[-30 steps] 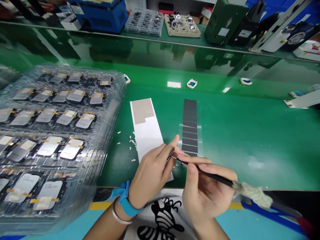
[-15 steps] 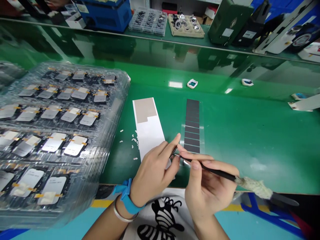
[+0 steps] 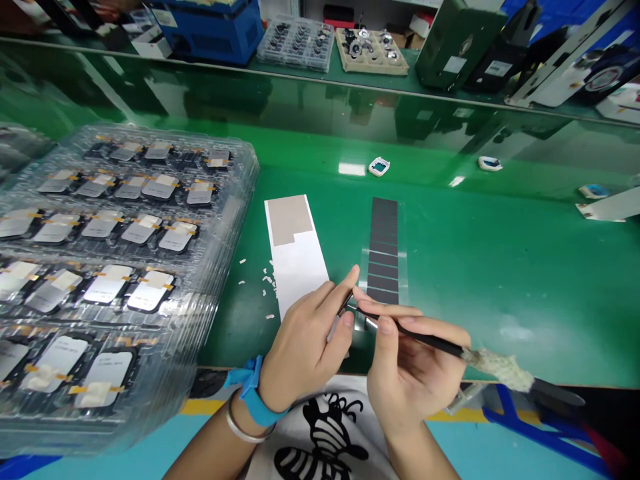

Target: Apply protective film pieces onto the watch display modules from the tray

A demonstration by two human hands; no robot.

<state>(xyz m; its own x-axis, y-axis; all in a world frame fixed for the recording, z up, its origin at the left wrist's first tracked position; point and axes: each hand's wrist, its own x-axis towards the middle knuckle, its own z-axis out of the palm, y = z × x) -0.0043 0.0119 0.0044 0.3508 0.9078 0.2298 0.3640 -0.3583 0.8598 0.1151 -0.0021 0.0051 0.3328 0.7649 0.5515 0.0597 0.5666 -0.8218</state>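
Note:
My left hand (image 3: pixel 309 335) pinches a small flat part with a dark edge (image 3: pixel 345 303); the fingers hide most of it, so its kind cannot be told. In my right hand (image 3: pixel 417 367) is a slim black tool (image 3: pixel 433 341) with a fine metal tip and a pale, rough wrapping around its handle. The tip meets the small part between the left fingers. Beneath and beyond the left hand lies a white backing sheet (image 3: pixel 303 270) with a grey-beige film on its far end. A strip of dark rectangular stickers (image 3: pixel 384 227) on clear film lies just beyond the right hand.
Stacked clear trays (image 3: pixel 235 220) with rows of small screens fill the left side. White scraps (image 3: pixel 270 280) lie beside the sheet. Small white-rimmed parts (image 3: pixel 379 167) sit farther back on the green table (image 3: pixel 500 267). A shelf behind holds boxes and a parts tray (image 3: pixel 373 60).
Both hands have shifted very slightly left, the right hand and its tool a little more. The grips look the same.

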